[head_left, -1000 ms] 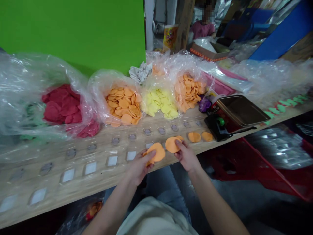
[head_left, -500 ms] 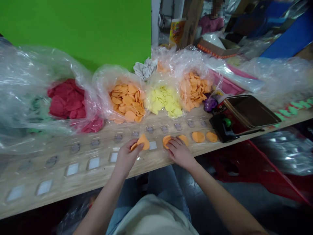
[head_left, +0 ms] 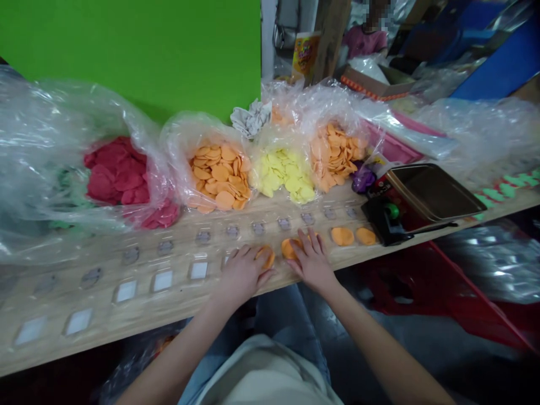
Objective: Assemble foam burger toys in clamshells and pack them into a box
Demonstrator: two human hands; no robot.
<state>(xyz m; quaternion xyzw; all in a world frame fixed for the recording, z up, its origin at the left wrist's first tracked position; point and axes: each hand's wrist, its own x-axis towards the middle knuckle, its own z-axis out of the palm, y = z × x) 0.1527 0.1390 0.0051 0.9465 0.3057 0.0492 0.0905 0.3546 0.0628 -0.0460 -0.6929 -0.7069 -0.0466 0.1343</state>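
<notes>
My left hand (head_left: 244,275) lies low over the row of clear trays, its thumb and fingers around the edge of a flat orange oval piece (head_left: 266,257). Part of that piece is hidden by the fingers. My right hand (head_left: 313,263) rests with fingers spread across another orange piece (head_left: 290,248) and a neighbouring one mostly covered by it. Further right lie two trays with orange pieces (head_left: 342,236). To the left, several clear trays hold white squares (head_left: 199,270).
Behind the trays stand open plastic bags of red pieces (head_left: 116,171), orange pieces (head_left: 221,174), yellow pieces (head_left: 284,171) and more orange pieces (head_left: 335,152). A black scale (head_left: 436,191) sits at right. A green panel (head_left: 130,50) rises behind; a person (head_left: 366,42) is farther back.
My left hand has moved right and down, from holding orange pieces above the trays to setting one at the tray left of my right hand. My right hand's fingers have spread.
</notes>
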